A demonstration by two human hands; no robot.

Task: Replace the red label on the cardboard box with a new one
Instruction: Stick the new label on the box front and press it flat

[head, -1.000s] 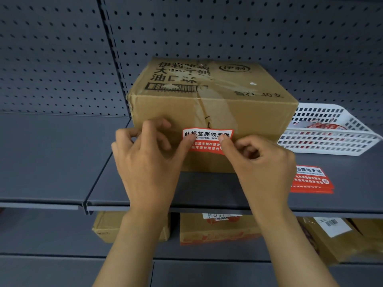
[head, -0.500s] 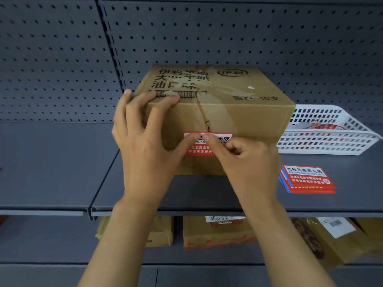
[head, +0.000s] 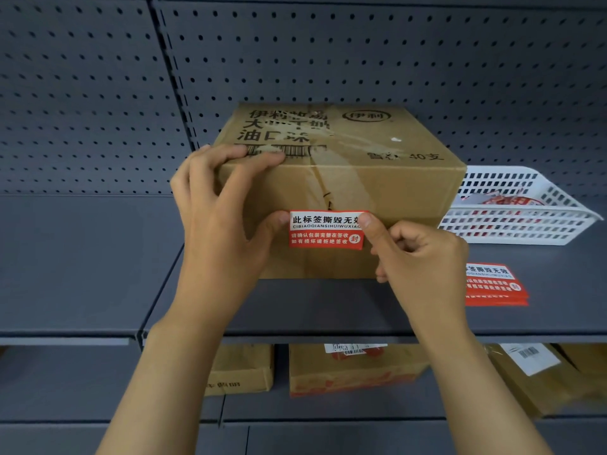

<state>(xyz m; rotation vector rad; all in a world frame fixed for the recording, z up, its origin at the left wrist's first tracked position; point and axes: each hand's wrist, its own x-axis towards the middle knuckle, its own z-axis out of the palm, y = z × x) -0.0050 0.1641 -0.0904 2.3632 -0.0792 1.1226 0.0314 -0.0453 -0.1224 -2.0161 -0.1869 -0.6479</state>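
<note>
Head view, left to right: the left hand (head: 216, 221) is spread over the near left corner of the box (head: 387, 188), fingers hooked onto the top edge and thumb pressed at the left end of the label (head: 326, 229), bracing the carton on the shelf (head: 98, 264). That red label sits flat on the front face, low and about mid-width. The right hand (head: 417, 257) is loosely curled, its thumb tip on the label's upper right corner; whether it is pinching a lifted edge or only pressing I cannot tell.

Further right lie a stack of spare labels (head: 496, 285) on the shelf and a white basket (head: 525, 208) behind them.

The label looks thin, limp and probably tear-prone, so a corner is the place to take it, peeling slowly and low along the face. Cardboard is stiff, but its paper skin may lift with the glue.
</note>
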